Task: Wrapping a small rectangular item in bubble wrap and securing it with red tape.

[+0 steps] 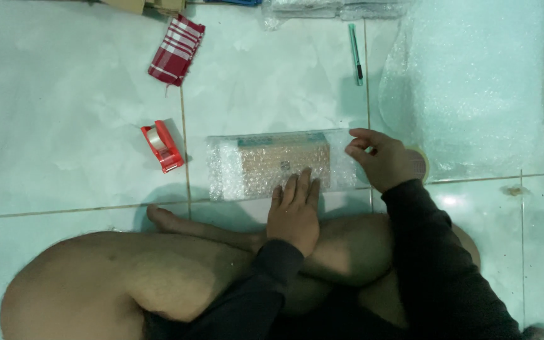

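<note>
A brown box wrapped in bubble wrap (266, 162) lies on the tiled floor in front of my crossed legs. My left hand (295, 211) rests flat on its near edge, fingers together and pressing down. My right hand (382, 158) is at the parcel's right end, fingers curled onto the loose bubble wrap there. A roll of tape (420, 165) peeks out just behind that hand.
A red tape dispenser (161, 146) sits left of the parcel. Farther back are a red-and-white striped cloth (176, 50) and a green utility knife (355, 53). A large sheet of bubble wrap (473, 82) covers the floor at the right.
</note>
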